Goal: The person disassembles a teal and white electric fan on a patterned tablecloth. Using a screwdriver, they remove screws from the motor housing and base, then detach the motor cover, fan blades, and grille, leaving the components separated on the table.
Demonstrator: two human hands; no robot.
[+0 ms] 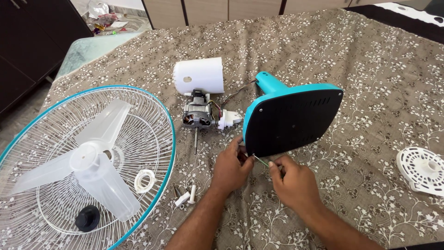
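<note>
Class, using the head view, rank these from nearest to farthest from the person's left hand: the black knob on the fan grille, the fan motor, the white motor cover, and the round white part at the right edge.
From the left hand:
1. Fan motor, just above it, slightly left.
2. White motor cover, farther up, behind the motor.
3. Black knob, far left, on the grille.
4. Round white part, far right edge.

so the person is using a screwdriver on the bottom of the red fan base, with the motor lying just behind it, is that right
Not quite: the fan base is teal with a black underside, not red, as the head view shows. The right hand does hold a screwdriver to its lower edge, and the motor lies just behind it.
</note>
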